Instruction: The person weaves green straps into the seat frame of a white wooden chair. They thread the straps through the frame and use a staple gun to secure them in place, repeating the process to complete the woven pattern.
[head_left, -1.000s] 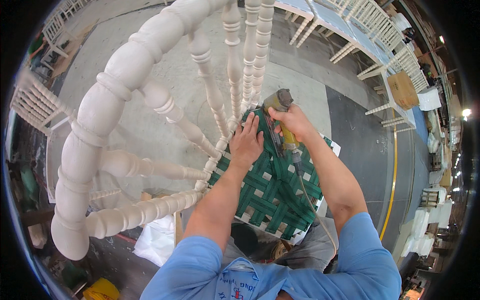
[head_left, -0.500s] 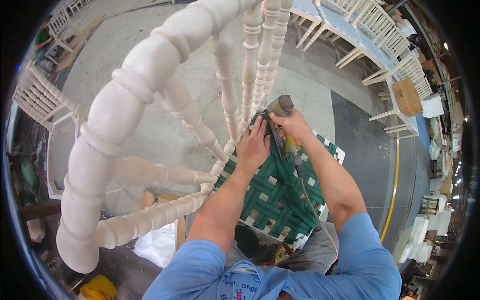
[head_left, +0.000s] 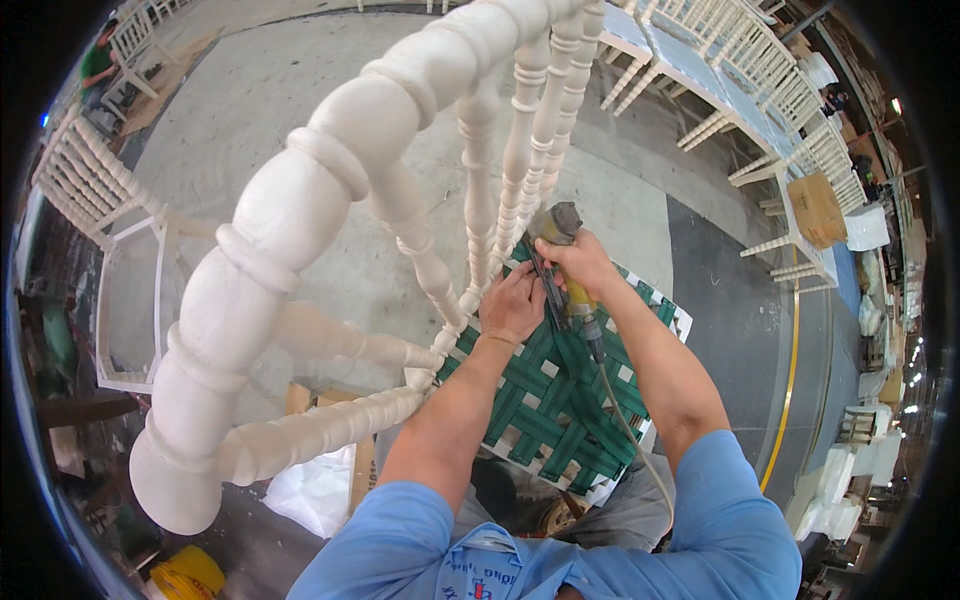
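A white turned-wood chair lies tipped toward me, its spindles fanning up the frame. Its seat is woven from dark green webbing on a white frame. My right hand grips a yellow and grey pneumatic staple gun, its nose down on the webbing at the seat's far edge. A thin air hose trails from the gun back toward my body. My left hand presses flat on the webbing right beside the gun's nose.
Concrete floor lies beyond the chair. Another white chair frame stands at left. A row of white chairs runs along the upper right, with a cardboard box on one. A yellow floor line curves at right.
The view has shifted so the chair's spindles swing slightly right and closer. Both hands stay at the seat's far edge, the gun still pressed on the webbing.
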